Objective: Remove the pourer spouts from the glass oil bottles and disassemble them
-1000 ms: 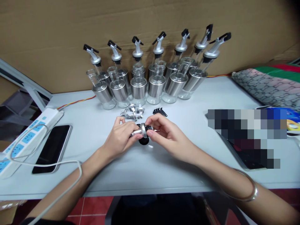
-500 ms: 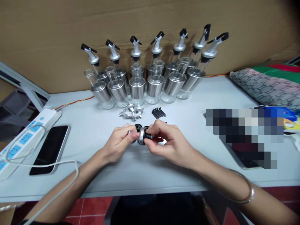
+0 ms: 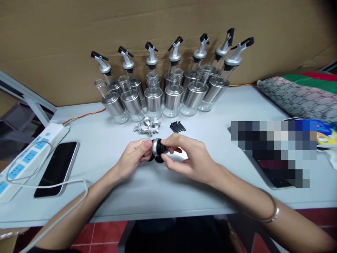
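Note:
Both hands meet over the middle of the white table (image 3: 163, 189). My left hand (image 3: 135, 156) pinches the metal end of a silver pourer spout (image 3: 156, 147). My right hand (image 3: 185, 158) grips the spout's black stopper end with curled fingers. A black round part lies on the table just under the spout, mostly hidden. Beyond my hands lie a small heap of silver spouts (image 3: 147, 126) and a bundle of black pins (image 3: 177, 126).
Several glass-and-steel oil bottles (image 3: 168, 88) stand in rows at the back against cardboard, the rear ones fitted with pourers. A phone (image 3: 58, 168) and a power strip (image 3: 28, 158) with a cable lie at left. A patterned cushion (image 3: 297, 95) is at right.
Both hands have shifted slightly and turned the spout between them; the view has drifted a little. Nothing was let go.

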Demonstrator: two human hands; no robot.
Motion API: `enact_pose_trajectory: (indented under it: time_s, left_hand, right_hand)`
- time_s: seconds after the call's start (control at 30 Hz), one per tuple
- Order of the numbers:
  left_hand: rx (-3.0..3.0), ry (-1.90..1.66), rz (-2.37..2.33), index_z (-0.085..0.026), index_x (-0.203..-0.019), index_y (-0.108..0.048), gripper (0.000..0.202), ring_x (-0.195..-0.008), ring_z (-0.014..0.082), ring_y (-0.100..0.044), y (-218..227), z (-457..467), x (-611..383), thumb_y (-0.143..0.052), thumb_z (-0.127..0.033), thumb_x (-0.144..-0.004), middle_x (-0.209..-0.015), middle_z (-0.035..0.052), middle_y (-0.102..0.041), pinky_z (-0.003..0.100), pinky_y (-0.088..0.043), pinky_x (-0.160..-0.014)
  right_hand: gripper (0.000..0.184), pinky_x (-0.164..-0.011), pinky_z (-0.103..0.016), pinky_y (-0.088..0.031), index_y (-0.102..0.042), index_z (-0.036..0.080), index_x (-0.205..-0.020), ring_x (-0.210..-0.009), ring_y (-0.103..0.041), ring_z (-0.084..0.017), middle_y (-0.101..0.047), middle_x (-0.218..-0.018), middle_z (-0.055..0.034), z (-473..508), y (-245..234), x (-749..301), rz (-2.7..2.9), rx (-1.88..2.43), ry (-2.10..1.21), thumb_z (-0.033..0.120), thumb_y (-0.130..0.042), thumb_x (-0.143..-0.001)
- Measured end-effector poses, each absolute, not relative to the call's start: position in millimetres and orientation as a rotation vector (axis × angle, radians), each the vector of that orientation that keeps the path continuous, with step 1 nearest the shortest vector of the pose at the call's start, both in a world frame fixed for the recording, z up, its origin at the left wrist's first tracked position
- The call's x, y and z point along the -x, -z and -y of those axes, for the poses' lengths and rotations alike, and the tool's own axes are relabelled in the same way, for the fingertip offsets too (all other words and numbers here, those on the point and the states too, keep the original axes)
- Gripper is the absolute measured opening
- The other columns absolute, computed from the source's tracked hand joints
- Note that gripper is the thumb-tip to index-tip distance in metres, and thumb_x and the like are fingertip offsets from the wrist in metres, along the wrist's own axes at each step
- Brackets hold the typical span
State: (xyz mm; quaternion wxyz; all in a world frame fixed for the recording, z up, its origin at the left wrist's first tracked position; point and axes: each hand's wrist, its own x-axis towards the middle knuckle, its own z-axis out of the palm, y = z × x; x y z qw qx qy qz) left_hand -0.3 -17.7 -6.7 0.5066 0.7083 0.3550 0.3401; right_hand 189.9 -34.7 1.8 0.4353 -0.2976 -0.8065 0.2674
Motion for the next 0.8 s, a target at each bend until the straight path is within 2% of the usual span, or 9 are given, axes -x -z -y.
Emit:
enact_pose_trajectory:
  time_s: [0.1, 0.17, 0.3, 0.47, 0.67, 0.8]
  left_hand:
    - [-2.277, -1.090, -0.830, -0.018, -0.068, -0.045, 0.041, -0.050, 0.0100, -0.037, 10.0, 17.6, 2.3, -0.033, -0.044, -0.097, -0.056, -0.0025, -0.045, 0.027, -0.034, -0.056]
    - [-2.613, -1.193, -0.809, -0.017, -0.074, -0.048, 0.037, -0.052, 0.0104, -0.040, 11.0, 16.9, 3.8, -0.033, -0.040, -0.098, -0.059, -0.0020, -0.051, 0.029, -0.034, -0.063]
    - [-2.867, -1.214, -0.913, -0.017, -0.079, -0.048, 0.034, -0.054, 0.0109, -0.048, 9.0, 16.8, 5.0, -0.030, -0.037, -0.099, -0.064, -0.0001, -0.060, 0.031, -0.029, -0.066]
    - [-3.050, -1.177, -1.027, -0.016, -0.083, -0.050, 0.026, -0.056, 0.0120, -0.052, 2.9, 18.1, 5.1, -0.038, -0.034, -0.098, -0.071, 0.0007, -0.067, 0.033, -0.025, -0.069]
    - [-3.040, -1.156, -1.029, -0.017, -0.077, -0.052, 0.029, -0.054, 0.0125, -0.050, 0.5, 18.5, 4.8, -0.041, -0.034, -0.097, -0.064, -0.0010, -0.064, 0.034, -0.023, -0.071]
    - [-2.988, -1.157, -1.010, -0.016, -0.074, -0.053, 0.030, -0.052, 0.0123, -0.047, -2.9, 21.7, 5.5, -0.040, -0.034, -0.096, -0.060, -0.0016, -0.061, 0.036, -0.022, -0.072]
  right_hand:
    - [0.022, -0.058, -0.022, -0.044, -0.050, 0.020, -0.098, -0.065, -0.053, -0.010, -0.057, -0.079, 0.0002, 36.1, -3.7, -187.2, 1.706, 0.899, -1.145, 0.031, -0.062, -0.083]
    - [0.021, -0.058, -0.022, -0.043, -0.050, 0.019, -0.092, -0.062, -0.053, -0.009, -0.056, -0.072, 0.0021, 36.3, -4.6, -185.4, 1.576, 0.922, -1.387, 0.038, -0.058, -0.086]
    - [0.030, -0.052, -0.022, -0.041, -0.047, 0.019, -0.085, -0.052, -0.052, -0.008, -0.058, -0.062, 0.0039, 35.1, -4.6, -182.7, 1.410, 0.827, -1.693, 0.047, -0.057, -0.086]
    - [0.033, -0.048, -0.021, -0.040, -0.049, 0.018, -0.086, -0.049, -0.053, -0.008, -0.059, -0.060, 0.0043, 32.4, -4.9, -183.1, 1.271, 0.823, -1.761, 0.047, -0.064, -0.080]
    - [0.026, -0.050, -0.022, -0.037, -0.050, 0.018, -0.082, -0.050, -0.048, -0.007, -0.051, -0.057, 0.0073, 30.8, -13.4, -188.4, 1.337, 0.903, -1.661, 0.039, -0.066, -0.079]
    - [0.016, -0.055, -0.022, -0.038, -0.049, 0.018, -0.083, -0.056, -0.050, -0.008, -0.055, -0.062, 0.0045, 34.1, -17.6, -189.9, 1.441, 0.895, -1.606, 0.029, -0.062, -0.082]
